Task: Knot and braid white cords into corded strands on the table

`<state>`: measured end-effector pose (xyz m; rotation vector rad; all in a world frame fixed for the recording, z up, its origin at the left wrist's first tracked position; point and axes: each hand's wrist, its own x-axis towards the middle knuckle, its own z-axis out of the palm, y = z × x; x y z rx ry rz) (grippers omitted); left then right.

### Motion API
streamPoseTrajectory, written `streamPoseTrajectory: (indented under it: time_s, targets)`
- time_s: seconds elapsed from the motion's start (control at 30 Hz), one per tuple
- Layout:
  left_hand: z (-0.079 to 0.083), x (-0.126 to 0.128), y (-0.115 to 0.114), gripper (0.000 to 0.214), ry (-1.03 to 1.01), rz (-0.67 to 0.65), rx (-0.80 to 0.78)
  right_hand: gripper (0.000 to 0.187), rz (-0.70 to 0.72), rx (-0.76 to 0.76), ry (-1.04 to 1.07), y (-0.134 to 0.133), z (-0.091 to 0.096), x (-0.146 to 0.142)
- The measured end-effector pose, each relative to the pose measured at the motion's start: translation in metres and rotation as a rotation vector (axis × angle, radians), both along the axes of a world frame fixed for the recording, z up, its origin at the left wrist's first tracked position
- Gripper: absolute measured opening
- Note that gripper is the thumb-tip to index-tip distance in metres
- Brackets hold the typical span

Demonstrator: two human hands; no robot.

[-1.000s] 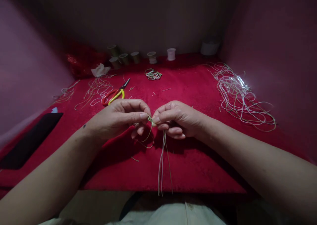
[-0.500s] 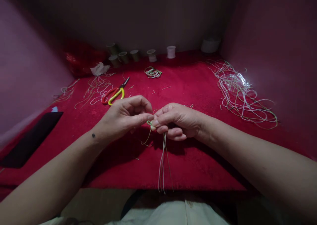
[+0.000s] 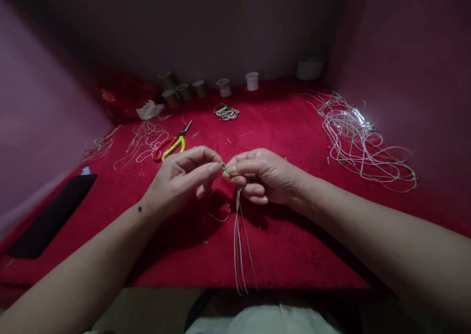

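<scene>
Between my two hands, just above the red cloth, is a small green knot of cord [image 3: 223, 167]. My right hand [image 3: 253, 172] pinches it between thumb and forefinger, the other fingers curled below. Several pale strands [image 3: 238, 245] hang from under that hand past the table's front edge. My left hand [image 3: 193, 172] has thumb and forefinger closed at the knot's left side, pinching the green cord. A thin loose end [image 3: 221, 219] curves below the left fingers. The exact crossing of the cords is hidden by the fingertips.
Scissors [image 3: 170, 147] with red and yellow handles lie beyond my left hand. A small braided bundle [image 3: 226, 112] lies farther back, before several thread spools [image 3: 252, 81]. Loose cords [image 3: 362, 142] sprawl at right, others [image 3: 147, 135] at left. A black flat object [image 3: 53, 216] lies far left.
My left thumb and forefinger have closed in on the green loop, which is smaller now and mostly covered. The loose end has swung right. Both hands sit slightly higher in view.
</scene>
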<state>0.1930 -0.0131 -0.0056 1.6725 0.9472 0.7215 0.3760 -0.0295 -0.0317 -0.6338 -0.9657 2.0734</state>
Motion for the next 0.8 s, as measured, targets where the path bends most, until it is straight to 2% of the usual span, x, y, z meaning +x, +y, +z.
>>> streamPoseTrajectory:
  time_s: [0.23,0.67,0.8]
  targets:
    - [0.0045,0.0055,-0.0035,0.015,0.179,0.093,0.072,0.012,-0.105,0.133,-0.123,-0.0041,-0.0064,-0.0088]
    - [0.003,0.0057,-0.0062,0.015,0.11,0.133,-0.048,0.016,-0.124,0.142,-0.106,-0.0054,-0.0083,-0.0092]
    - [0.0045,0.0082,-0.0087,0.014,0.122,0.15,-0.023,0.018,-0.123,0.121,-0.085,-0.0056,-0.008,-0.01]
